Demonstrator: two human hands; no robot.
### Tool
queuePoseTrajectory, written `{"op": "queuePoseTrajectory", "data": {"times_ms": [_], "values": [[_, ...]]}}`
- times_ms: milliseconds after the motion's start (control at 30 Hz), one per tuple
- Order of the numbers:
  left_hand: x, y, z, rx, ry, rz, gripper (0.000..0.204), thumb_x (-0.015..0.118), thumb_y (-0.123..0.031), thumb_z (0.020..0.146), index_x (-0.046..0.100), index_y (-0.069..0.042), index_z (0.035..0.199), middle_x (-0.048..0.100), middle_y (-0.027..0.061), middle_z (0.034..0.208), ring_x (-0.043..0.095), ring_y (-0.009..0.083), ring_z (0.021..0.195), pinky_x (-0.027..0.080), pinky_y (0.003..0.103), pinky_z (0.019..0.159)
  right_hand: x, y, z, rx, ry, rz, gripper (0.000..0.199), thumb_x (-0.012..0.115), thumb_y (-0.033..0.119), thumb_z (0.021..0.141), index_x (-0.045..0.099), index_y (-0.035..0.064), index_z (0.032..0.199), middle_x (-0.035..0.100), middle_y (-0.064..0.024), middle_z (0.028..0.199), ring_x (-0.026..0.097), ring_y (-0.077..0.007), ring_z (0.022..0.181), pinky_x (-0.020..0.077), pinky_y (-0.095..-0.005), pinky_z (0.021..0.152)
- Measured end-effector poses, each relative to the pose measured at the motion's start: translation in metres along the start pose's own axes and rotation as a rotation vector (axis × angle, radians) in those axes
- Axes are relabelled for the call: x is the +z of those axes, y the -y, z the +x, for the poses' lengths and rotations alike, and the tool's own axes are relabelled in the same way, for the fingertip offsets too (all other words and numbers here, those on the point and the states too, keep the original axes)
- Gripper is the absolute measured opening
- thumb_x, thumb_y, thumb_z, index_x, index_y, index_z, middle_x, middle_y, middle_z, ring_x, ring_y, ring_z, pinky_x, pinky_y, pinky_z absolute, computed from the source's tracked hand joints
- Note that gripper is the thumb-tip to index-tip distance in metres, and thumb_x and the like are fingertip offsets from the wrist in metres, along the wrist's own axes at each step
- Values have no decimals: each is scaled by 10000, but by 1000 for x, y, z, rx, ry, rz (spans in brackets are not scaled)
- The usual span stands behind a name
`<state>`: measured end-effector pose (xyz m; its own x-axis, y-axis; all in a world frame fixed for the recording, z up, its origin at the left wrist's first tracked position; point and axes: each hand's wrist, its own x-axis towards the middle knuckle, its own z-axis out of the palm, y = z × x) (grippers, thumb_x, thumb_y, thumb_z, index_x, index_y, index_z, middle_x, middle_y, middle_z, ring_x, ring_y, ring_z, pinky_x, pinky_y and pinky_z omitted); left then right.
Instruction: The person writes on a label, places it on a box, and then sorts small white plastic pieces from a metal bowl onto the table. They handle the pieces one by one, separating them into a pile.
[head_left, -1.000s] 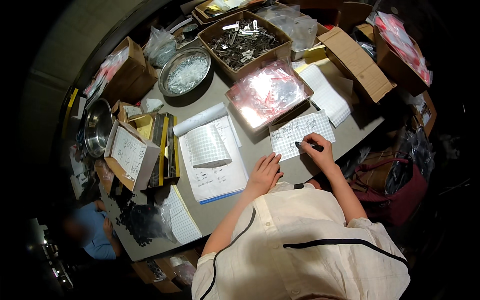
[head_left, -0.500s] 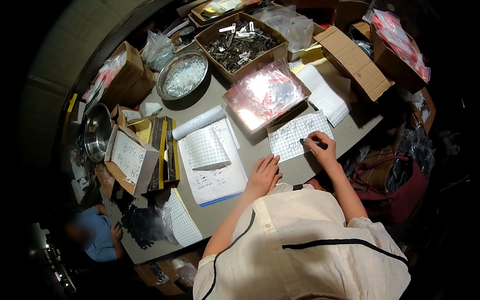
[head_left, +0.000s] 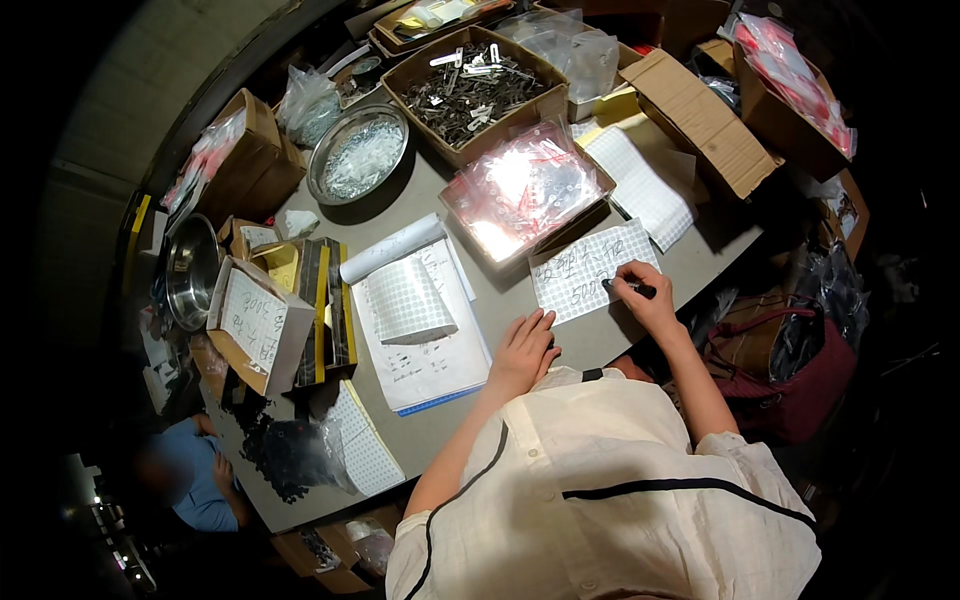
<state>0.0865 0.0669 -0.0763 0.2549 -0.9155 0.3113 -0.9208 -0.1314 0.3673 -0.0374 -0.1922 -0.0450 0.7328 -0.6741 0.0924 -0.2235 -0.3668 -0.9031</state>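
My right hand (head_left: 648, 296) is closed around a black marker (head_left: 648, 292). The marker's tip is at a white sheet printed with grey dots (head_left: 560, 295), which bears dark handwriting. My left hand (head_left: 522, 350) lies on the table by the near left corner of that sheet, its fingers stretched out. Something small and dark shows beside its thumb, too hidden to make out. Left of this hand is a stack of written papers (head_left: 420, 372) on a blue board, with a curled dotted sheet (head_left: 408, 300) on top.
Beyond the sheet stands a box of clear-and-red plastic bags (head_left: 530, 185). Behind it are a carton of dark metal parts (head_left: 475, 95) and a metal bowl of small shiny pieces (head_left: 362, 160). Cartons (head_left: 262, 325) crowd the left. A person in blue (head_left: 205, 475) sits at far left.
The marker has added a little more writing to the sheet. My left hand stays almost in place. The whole view has shifted slightly.
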Motion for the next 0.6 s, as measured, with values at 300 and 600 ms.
{"op": "queuePoseTrajectory", "data": {"times_ms": [300,600], "values": [[-1,2,0,15,-16,-11,259,750,-225,907,613,-38,1024,621,117,1392,539,289,1346,413,445,1133,-11,-15,7,-181,9,-229,131,714,121,819,696,7,881,680,-91,849,652,-231,791,532,-338,838],[-25,-9,7,-286,-262,-485,261,794,-146,880,751,-99,1133,745,116,1125,704,265,1006,545,378,840,-1,80,-10,186,279,476,162,691,130,980,711,-31,974,698,-44,896,651,-112,835,507,-271,793]]}}
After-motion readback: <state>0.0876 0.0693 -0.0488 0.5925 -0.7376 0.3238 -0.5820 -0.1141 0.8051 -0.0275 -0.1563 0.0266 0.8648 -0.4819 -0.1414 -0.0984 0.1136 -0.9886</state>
